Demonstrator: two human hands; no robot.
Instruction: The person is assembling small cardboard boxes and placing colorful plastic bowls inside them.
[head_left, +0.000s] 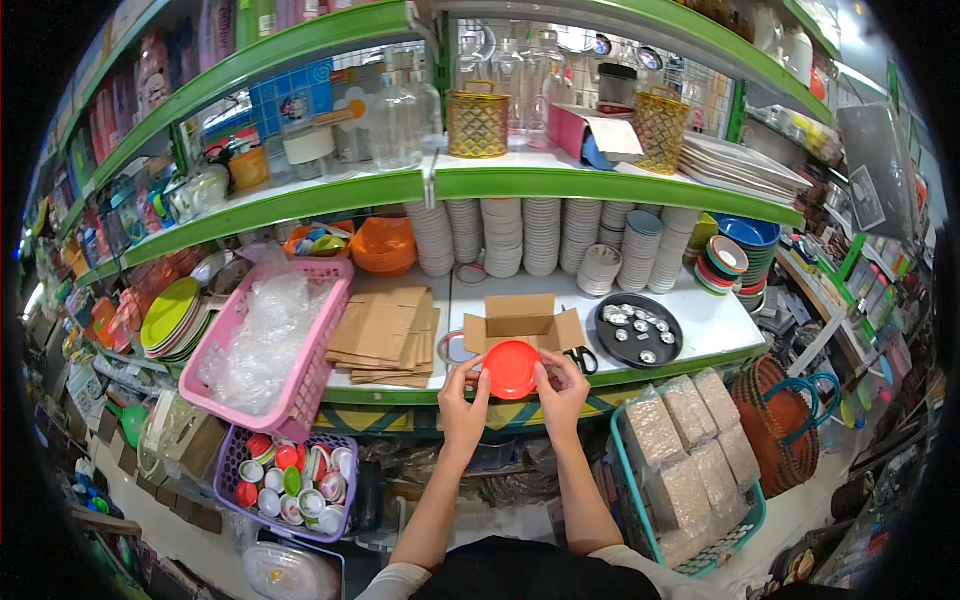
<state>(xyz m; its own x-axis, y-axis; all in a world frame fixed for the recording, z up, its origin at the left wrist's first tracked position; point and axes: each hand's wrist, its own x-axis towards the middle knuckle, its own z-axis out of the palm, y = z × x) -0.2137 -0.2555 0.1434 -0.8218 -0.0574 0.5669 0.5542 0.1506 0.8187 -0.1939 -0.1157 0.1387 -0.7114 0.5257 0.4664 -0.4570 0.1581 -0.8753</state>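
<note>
Between my left hand (463, 401) and my right hand (562, 390) is a round red plastic dish or lid (512, 370), gripped at its two sides. Just behind it on the white shelf stands an open cardboard box (520, 325) with its flaps spread; its inside is partly hidden. Black-handled scissors (583, 361) lie to the box's right, and a roll of tape (452, 348) is at its left. Farther right, a round black tray (637, 355) holds several shiny, clear-and-silver knobs. Flattened cardboard pieces (382, 326) are stacked left of the box.
A pink basket (301, 401) of bubble wrap stands at the left, above a purple basket (225, 480) of small lidded items. A teal basket (631, 495) at the right holds bubble-wrapped boxes. Stacked white bowls (541, 236) line the shelf's back, under a green-edged shelf (600, 187).
</note>
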